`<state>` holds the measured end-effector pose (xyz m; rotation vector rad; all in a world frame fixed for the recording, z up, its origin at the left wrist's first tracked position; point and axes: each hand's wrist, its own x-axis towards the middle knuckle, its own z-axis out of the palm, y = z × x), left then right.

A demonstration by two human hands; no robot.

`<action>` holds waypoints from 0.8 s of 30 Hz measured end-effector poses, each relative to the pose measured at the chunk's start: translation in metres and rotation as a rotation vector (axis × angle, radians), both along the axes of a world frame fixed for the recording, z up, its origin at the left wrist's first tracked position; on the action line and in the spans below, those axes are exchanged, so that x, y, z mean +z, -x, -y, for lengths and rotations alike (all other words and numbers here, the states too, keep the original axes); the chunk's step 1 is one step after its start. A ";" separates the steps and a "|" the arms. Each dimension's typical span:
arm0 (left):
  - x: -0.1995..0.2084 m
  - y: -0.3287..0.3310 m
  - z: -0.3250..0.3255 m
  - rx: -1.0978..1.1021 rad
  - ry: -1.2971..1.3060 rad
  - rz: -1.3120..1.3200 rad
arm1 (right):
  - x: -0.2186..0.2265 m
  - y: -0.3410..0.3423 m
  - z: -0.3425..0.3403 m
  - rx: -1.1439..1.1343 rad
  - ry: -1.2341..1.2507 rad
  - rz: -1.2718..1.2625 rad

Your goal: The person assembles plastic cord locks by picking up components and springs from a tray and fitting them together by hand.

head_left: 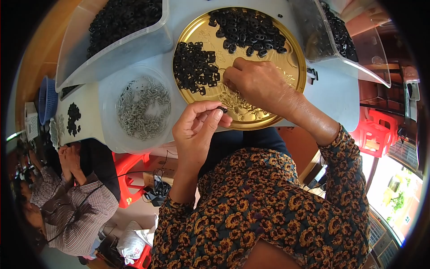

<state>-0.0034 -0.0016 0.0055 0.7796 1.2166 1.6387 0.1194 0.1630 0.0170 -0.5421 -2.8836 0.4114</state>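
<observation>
Left hand [197,127]: raised just off the near rim of the gold tray [295,62], fingers curled in, thumb and forefinger tips pinched nearly closed on one small black plastic part [222,109]. Remaining fingers folded loosely behind the pinch. The part sits at the fingertips, above the tray's near edge.

Right hand [257,83]: palm down over the tray's middle, knuckles up, fingers bent and bunched with tips pressed down at the edge of the sorted black pieces [195,67]. Whether the fingertips grip a piece or only touch the tray cannot be told; they are hidden under the hand.

Tray: round, embossed, sitting on a pale table [331,96]. Two groups on it: the sorted cluster at left, and a looser heap of black ring-like parts [248,29] at the far side, well apart from the left hand.

Surroundings: a clear round tub of small grey metal pins [143,107] just left of the tray. A clear bin of black parts [118,20] at far left; another clear bin [340,36] at far right. A small patch of black pieces [73,119] on the table's left end. Another person in a striped shirt [76,210] sits lower left, hands together, near red stools [374,132].
</observation>
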 end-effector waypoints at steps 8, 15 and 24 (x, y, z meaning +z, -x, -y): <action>0.002 -0.001 -0.001 0.010 0.075 0.041 | -0.009 0.003 -0.004 -0.031 0.041 -0.063; 0.000 -0.001 -0.008 0.003 0.089 0.098 | 0.005 -0.020 -0.017 -0.199 0.244 -0.352; 0.002 -0.009 -0.029 -0.001 0.044 0.181 | 0.003 -0.036 0.000 -0.405 0.890 -0.336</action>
